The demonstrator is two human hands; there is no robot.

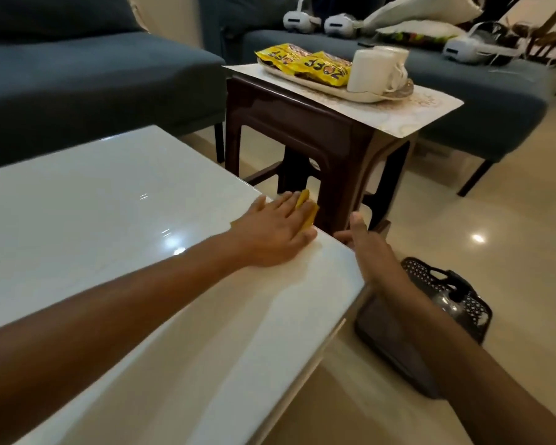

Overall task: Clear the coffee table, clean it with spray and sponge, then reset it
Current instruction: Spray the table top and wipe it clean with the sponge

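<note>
The white glossy coffee table (pixel 109 220) fills the left and centre of the view, its top bare. My left hand (pixel 276 232) lies flat with straight fingers on a yellow sponge (pixel 307 208), pressing it at the table's far right edge. Only the sponge's far side shows past my fingers. My right hand (pixel 361 239) hovers just off that edge, fingers spread and holding nothing. On a brown stool (pixel 302 123) beyond sits a placemat (pixel 430 110) with a tray (pixel 360 96) carrying yellow snack packets (pixel 315 64) and white mugs (pixel 376 70).
A black perforated basket (pixel 456 293) stands on the tiled floor right of the table, under my right forearm. Dark blue sofas (pixel 77 78) line the back and left. White headsets (pixel 302 19) and cushions lie on the far sofa.
</note>
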